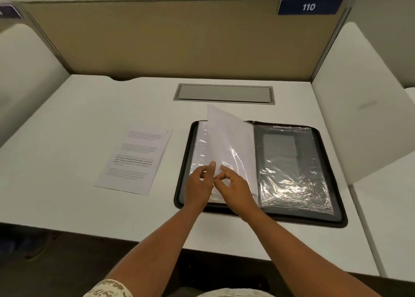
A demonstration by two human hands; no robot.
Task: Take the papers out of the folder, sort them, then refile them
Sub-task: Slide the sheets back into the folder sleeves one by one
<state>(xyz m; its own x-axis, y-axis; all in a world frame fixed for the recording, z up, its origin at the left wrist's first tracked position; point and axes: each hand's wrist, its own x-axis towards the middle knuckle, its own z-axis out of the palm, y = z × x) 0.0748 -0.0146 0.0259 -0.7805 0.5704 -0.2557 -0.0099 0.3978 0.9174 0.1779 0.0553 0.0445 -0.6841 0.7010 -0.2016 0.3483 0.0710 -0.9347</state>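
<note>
Just right of the white surface's (pixel 67 121) centre lies the folder (pixel 332 218), a black zip-edged case opened flat, its spine running from 12 to 6 o'clock. Its right half shows a grey inner panel behind crinkled clear plastic that catches the light (the glare hides any detail beneath). Its left half holds clear plastic sleeves (pixel 199 153) with white pages inside. One sleeve (pixel 229 135) with a white sheet in it stands lifted over the left half, tilted, its free corner pointing toward 12 o'clock.

Both hands meet at that sleeve's lower edge. The left hand (pixel 198 185) has its fingers curled, thumb and forefinger pinching the edge. The right hand (pixel 233 187) sits just beside it at 3 o'clock, its fingers bent and pinching the same edge; whether it grips the plastic or the paper inside cannot be told.

At 9 o'clock from the folder, apart from it, a single printed paper (pixel 134 159) lies flat and slightly skewed, with short blocks of text. Toward 12 o'clock a grey cable hatch (pixel 224 93) is set in the surface, and a blue tag (pixel 309 6) reading 110 sits on the beige partition (pixel 157 38).
</note>
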